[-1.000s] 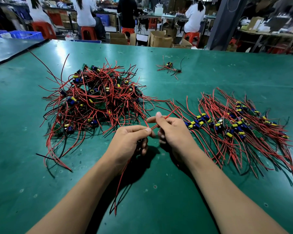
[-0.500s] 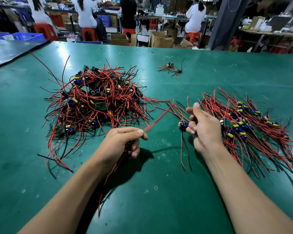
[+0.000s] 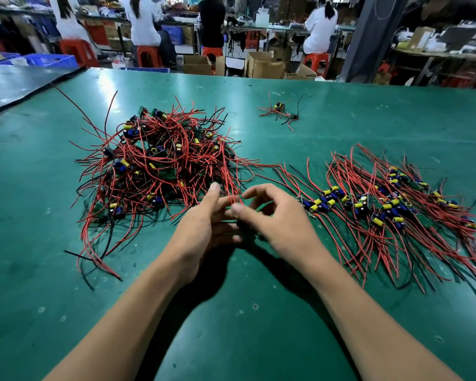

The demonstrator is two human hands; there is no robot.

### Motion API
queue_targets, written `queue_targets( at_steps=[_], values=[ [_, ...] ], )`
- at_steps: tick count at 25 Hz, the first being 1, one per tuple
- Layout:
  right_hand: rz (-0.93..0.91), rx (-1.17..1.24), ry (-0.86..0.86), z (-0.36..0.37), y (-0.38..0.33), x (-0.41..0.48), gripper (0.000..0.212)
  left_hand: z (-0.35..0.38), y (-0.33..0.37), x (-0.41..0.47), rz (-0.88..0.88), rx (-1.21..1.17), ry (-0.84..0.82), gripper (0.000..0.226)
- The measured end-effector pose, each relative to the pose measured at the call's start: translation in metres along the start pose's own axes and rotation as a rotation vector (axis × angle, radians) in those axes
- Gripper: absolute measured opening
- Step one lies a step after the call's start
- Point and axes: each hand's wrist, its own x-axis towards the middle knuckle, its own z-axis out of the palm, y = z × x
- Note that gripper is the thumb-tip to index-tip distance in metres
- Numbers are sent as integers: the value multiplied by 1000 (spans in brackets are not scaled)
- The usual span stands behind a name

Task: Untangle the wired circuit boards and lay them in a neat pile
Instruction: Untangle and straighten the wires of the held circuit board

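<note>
Motion blur smears both hands where they meet at the near edge of the tangle. The left hand has its forefinger straight, the right hand its fingers curved; neither grip is readable. Red wires run from between them away into the tangle. The pile lies to the right on the bench, its leads fanning nearward.

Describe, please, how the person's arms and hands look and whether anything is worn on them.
Both the left hand and right hand are bare: no gloves, no rings in view. The forearms are uncovered to the picture's edge: no sleeves, watch or bracelet.
</note>
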Motion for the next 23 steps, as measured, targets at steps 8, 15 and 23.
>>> queue_targets(
  at_steps=[8,15,23],
  values=[
    [-89,-275,275,-5,7,4,18,4,-3,0,26,119,3,44],
    [-64,-601,350,-35,10,8,28,5,-2,0,49,168,46,49],
    [-4,-871,103,-10,8,2,47,-1,-5,0,26,231,-73,27]
  ],
)
